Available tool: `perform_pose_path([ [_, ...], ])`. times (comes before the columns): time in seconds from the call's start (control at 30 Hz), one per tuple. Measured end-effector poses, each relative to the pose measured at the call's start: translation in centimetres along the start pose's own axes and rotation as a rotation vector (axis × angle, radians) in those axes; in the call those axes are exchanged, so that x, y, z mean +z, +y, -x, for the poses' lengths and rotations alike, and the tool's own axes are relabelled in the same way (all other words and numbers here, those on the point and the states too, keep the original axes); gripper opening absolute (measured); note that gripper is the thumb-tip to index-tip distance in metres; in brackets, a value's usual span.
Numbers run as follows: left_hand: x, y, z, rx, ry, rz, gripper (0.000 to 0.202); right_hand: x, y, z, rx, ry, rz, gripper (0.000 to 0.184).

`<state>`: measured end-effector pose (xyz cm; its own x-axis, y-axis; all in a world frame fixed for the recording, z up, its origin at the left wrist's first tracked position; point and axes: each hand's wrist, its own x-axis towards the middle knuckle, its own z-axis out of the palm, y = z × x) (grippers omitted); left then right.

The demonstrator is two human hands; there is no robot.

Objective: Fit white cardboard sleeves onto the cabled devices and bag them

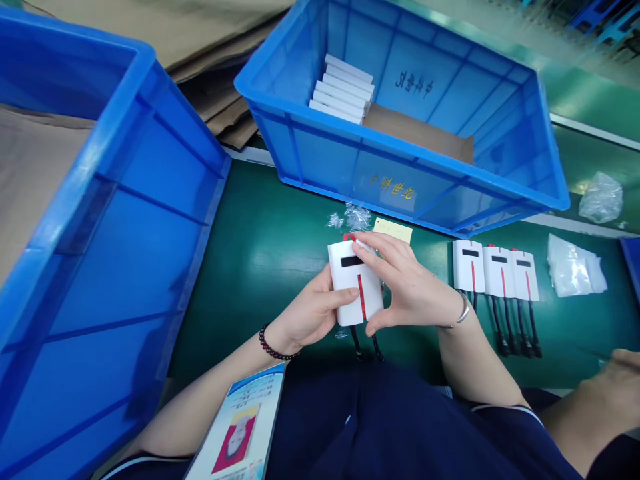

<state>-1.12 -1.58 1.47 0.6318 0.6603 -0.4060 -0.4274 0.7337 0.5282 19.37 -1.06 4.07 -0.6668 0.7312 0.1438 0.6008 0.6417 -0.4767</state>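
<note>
Both my hands hold one white device with a dark window and a red stripe, just above the green table. My left hand grips its left side and lower edge, fingers closed around it. My right hand wraps its right side, with fingers across the top near a red tab. Two black cables hang from the device's bottom.
A blue crate behind holds several white boxes and cardboard. A second large blue crate stands at left. Three similar devices with cables lie at right, beside clear bags. Another person's hand shows at lower right.
</note>
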Motion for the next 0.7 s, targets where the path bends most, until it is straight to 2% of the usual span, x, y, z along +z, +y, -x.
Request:
perform_pose_path([
  [0.07, 0.3, -0.3, 0.3, 0.032, 0.0, -0.09, 0.065, -0.1, 0.2, -0.1, 0.016, 0.079, -0.095, 0.095],
  [0.17, 1.1, -0.5, 0.5, 0.044, -0.024, -0.279, 0.052, -0.3, 0.4, -0.7, 0.075, 0.254, -0.246, 0.061],
  [0.27, 2.4, -0.2, 0.5, 0.104, -0.015, -0.507, 0.043, -0.8, 0.4, -1.5, 0.108, 0.291, -0.328, 0.041],
  [0.4, 3.5, 0.1, 0.5, 0.17, 0.007, -0.684, 0.036, -1.6, 0.1, -2.1, 0.212, 0.219, -0.526, 0.033],
  [0.6, 2.4, -1.0, 1.2, 0.041, -0.156, -0.586, 0.054, -1.4, 1.3, -1.4, 0.382, 0.295, -0.723, 0.033],
  [0.7, 2.0, -1.4, 1.5, 0.024, -0.16, -0.599, 0.046, -1.1, 2.2, -1.2, 0.421, 0.325, -0.782, 0.031],
])
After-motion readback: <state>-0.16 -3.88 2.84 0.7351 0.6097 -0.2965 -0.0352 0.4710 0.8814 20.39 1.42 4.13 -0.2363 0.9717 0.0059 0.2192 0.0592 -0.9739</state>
